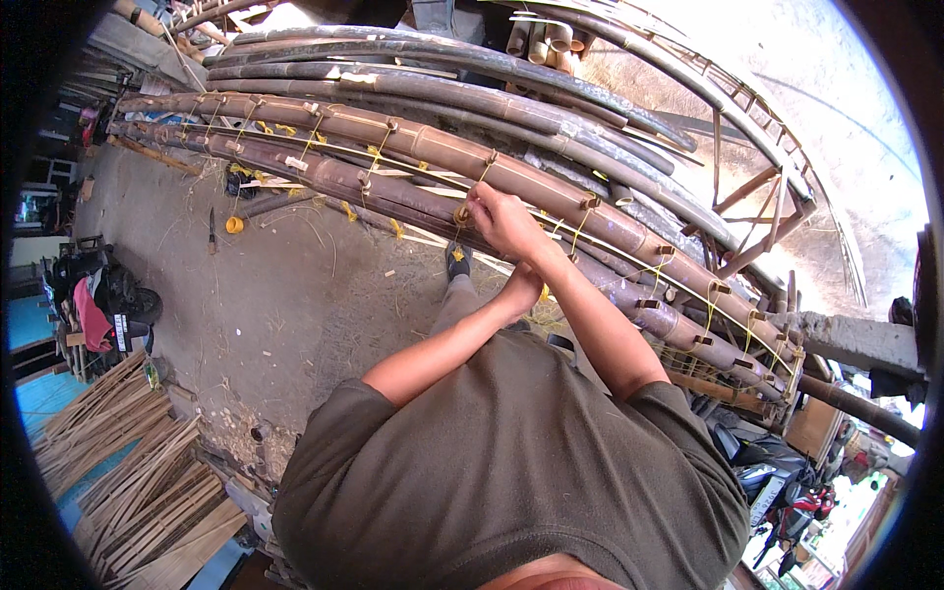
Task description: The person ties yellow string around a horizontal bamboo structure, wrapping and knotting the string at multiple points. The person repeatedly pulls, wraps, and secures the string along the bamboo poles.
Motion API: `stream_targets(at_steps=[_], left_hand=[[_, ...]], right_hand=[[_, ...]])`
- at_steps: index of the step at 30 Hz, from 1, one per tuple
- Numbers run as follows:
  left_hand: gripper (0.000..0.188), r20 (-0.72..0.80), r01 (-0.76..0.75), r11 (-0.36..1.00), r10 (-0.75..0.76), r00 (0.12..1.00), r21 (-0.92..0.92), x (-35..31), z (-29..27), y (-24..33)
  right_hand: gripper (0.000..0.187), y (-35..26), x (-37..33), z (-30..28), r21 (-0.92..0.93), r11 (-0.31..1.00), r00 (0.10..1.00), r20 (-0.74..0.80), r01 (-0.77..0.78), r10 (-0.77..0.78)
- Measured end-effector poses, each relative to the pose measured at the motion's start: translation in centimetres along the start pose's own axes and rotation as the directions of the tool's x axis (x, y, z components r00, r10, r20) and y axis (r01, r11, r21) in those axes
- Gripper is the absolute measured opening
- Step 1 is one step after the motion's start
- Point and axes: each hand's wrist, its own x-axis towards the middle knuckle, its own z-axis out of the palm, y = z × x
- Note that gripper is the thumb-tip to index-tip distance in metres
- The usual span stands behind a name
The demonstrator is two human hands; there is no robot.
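Note:
Two long brown bamboo poles [428, 147] run side by side across the view, with short wooden pegs [391, 125] through them and yellow cord lashings between. My right hand [500, 224] is over the nearer pole, fingers closed in a pinch at a yellow cord [484, 174] that leads up to a peg on the farther pole. Just left of those fingers, a peg wound with cord [461, 213] sticks out of the nearer pole. My left hand [521, 291] is tucked below my right forearm, against the near pole's lower side; its fingers are mostly hidden.
More dark bamboo poles [413, 84] lie beyond the pair. A curved bamboo frame [728, 108] stands at far right. On the floor are a knife [211, 231] and a yellow roll [234, 225]. Split bamboo strips [147, 492] pile up at lower left; motorbikes [787, 482] stand at right.

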Motion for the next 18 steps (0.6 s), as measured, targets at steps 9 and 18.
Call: stream_targets(at_steps=[9, 18], left_hand=[[0.041, 0.037, 0.007, 1.0, -0.007, 0.999, 0.019, 0.4, -0.6, -1.2], [0.044, 0.056, 0.055, 0.984, -0.065, 0.996, 0.169, 0.6, -1.5, -4.3]], right_hand=[[0.013, -1.4, -1.0, -0.3, -0.178, 0.974, 0.988, 0.095, 0.14, -0.125], [0.013, -0.2, -4.1, -0.5, -0.346, 0.936, 0.995, 0.101, 0.058, -0.024]])
